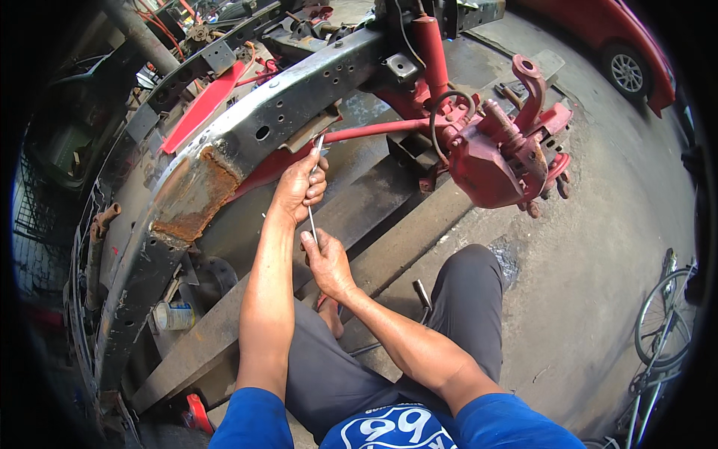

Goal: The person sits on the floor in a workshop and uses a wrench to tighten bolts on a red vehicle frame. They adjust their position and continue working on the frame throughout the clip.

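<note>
A slim silver hand tool, probably a wrench (311, 218), runs between my two hands. My left hand (301, 185) is closed around its upper part, and its tip touches or overlaps the bracket end of a red suspension rod (378, 130). Lower down, my right hand (329, 265) grips the other end of the tool, thumb along it. Above my left hand passes the black vehicle chassis rail (310, 81), with several holes. The exact kind of tool end is hidden against the bracket.
To the right of the rod hangs a red wheel hub assembly (486, 168), below a red shock absorber (431, 56). A rusty patch (196, 198) marks the rail. Beneath lie long steel beams (407, 238). A can (174, 316), a bicycle (662, 329) and a red car (591, 34) stand around.
</note>
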Demonstrator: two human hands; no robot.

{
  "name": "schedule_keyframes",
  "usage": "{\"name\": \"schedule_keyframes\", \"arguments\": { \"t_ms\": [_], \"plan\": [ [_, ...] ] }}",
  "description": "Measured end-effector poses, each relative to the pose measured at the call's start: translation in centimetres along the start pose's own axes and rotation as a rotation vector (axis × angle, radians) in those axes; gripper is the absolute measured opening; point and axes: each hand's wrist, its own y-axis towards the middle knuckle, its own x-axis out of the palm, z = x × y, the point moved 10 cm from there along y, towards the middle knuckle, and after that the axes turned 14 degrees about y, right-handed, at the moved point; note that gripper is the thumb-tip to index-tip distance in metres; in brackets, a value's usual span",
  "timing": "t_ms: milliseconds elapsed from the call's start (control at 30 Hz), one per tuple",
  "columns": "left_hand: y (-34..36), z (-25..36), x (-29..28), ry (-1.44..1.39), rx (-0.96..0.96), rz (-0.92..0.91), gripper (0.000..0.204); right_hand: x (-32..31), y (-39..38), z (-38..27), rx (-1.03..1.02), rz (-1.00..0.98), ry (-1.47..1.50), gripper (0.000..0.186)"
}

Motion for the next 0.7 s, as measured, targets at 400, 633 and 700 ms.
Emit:
{"name": "schedule_keyframes", "arguments": {
  "t_ms": [400,633,700],
  "plan": [
    [0.6,-1.2,1.5,-0.086,0.025,0.039,0.033,-3.8,-0.7,-2.1,0.268,-0.371,0.057,0.039],
    [0.5,-2.2,1.0,0.013,-0.004,0.056,0.032,-2.8,-1.6,-0.5,0.365,-0.408,0.106,0.038],
    [0.3,-2.7,1.5,-0.040,-0.007,0.087,0.031,-4.9,-1.8,-0.7,0.364,-0.384,0.087,0.041]
  ]
}}
